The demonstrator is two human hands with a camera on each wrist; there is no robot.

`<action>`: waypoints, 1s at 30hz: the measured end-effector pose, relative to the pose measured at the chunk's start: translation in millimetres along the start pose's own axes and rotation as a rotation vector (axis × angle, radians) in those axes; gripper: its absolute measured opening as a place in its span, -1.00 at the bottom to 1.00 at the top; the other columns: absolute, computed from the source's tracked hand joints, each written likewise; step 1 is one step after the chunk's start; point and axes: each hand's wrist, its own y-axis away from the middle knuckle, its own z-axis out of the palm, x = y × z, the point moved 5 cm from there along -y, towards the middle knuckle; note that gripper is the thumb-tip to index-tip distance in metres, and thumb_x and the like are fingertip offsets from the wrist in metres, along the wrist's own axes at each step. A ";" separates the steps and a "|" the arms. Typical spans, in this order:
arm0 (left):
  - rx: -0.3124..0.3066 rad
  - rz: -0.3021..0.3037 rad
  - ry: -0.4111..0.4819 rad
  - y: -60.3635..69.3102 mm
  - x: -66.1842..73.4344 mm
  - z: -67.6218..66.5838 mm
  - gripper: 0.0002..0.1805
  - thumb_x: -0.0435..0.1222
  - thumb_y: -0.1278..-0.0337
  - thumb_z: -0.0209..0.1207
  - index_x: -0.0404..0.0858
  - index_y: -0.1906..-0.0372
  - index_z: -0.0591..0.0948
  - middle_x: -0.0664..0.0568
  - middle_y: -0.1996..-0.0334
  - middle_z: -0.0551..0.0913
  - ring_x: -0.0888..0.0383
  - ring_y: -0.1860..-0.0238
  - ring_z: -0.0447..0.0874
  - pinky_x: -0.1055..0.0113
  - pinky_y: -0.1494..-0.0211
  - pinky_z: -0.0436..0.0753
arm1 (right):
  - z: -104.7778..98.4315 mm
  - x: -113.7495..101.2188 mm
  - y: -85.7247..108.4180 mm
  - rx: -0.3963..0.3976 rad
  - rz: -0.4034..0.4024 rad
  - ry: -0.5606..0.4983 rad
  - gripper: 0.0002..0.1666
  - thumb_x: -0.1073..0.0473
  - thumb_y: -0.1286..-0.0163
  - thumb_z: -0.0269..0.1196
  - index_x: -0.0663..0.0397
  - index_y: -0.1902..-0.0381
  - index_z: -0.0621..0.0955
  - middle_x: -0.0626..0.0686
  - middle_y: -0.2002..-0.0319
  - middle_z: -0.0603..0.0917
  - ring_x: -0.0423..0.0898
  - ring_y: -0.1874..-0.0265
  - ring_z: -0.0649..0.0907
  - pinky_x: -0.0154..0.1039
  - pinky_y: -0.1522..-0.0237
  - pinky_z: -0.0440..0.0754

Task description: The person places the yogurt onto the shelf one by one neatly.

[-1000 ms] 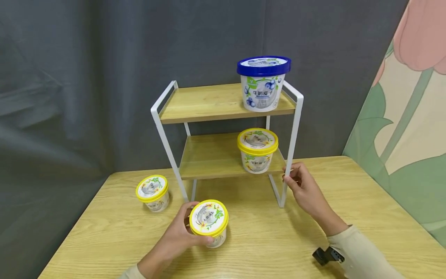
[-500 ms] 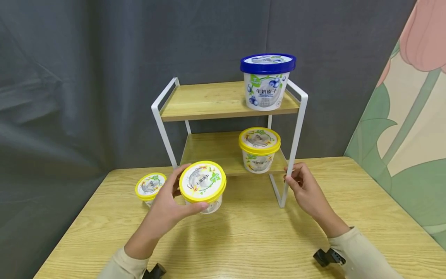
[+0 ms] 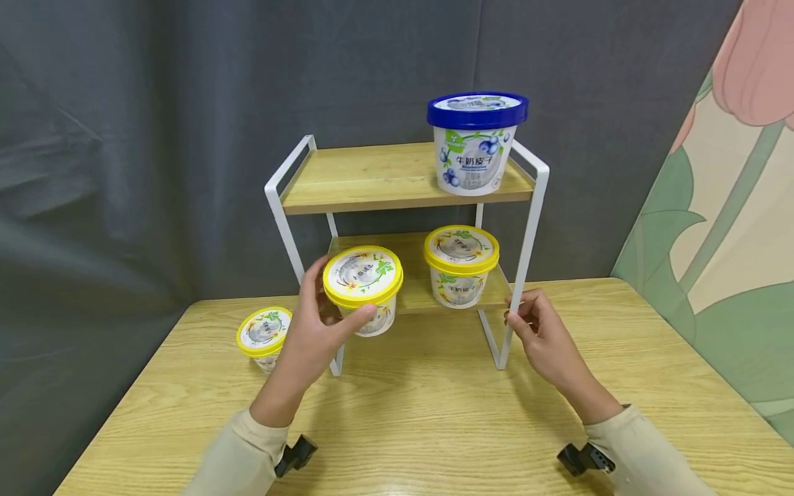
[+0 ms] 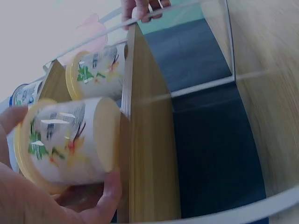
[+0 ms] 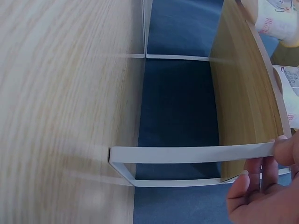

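Note:
My left hand [image 3: 313, 334] grips a small white tub with a yellow lid [image 3: 362, 279], thumb at the near side. The tub is raised in front of the lower shelf [image 3: 409, 289]; in the left wrist view its base [image 4: 106, 133] faces the shelf board. A second yellow-lidded tub [image 3: 462, 265] stands on the lower shelf at the right. A bigger blueberry tub with a blue lid [image 3: 476, 145] is on the upper shelf above it. With thumb and fingers, my right hand [image 3: 546, 337] pinches the white right front leg [image 5: 196, 154] of the rack.
A third yellow-lidded tub [image 3: 263, 334] stands on the wooden table [image 3: 434, 427] left of the rack, partly behind my left hand. The rack's left front leg [image 3: 285, 234] is close to that hand. A dark grey curtain [image 3: 217, 138] hangs behind.
My left hand has lifted the yellow-lidded tub off the table, carrying it up and forward to the lower shelf's front. My right hand stays on the rack leg.

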 end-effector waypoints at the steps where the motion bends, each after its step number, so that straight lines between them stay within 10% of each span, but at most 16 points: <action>1: -0.001 -0.009 0.013 -0.3 -0.3 1.5 0.03 -0.14 -0.13 0.36 -0.06 -0.56 -0.04 0.00 -0.30 0.37 0.05 -0.12 0.46 0.22 -0.09 0.57 | 0.2 -0.1 -0.1 -0.002 0.002 0.000 -0.77 0.42 -0.50 0.06 0.34 -0.07 0.41 0.13 0.27 0.56 -0.27 0.32 0.55 -0.39 0.34 0.47; 13: -0.025 -0.101 0.024 -12.0 -6.5 8.0 -0.01 0.05 -0.22 0.27 0.17 -0.54 -0.12 -0.02 -0.22 0.41 -0.03 0.11 0.55 0.09 0.60 0.64 | 1.5 -0.4 0.7 0.006 0.000 -0.001 -0.77 0.43 -0.49 0.07 0.35 -0.07 0.40 0.14 0.24 0.56 -0.28 0.30 0.55 -0.40 0.33 0.49; 30: -0.018 -0.059 0.022 -19.1 -11.6 12.1 0.02 0.04 -0.29 0.22 0.09 -0.59 -0.22 -0.13 -0.26 0.38 -0.08 -0.12 0.56 0.02 0.49 0.69 | 2.3 -0.1 1.2 0.013 -0.008 -0.001 -0.76 0.44 -0.49 0.06 0.34 -0.08 0.40 0.11 0.25 0.54 -0.27 0.32 0.54 -0.40 0.36 0.49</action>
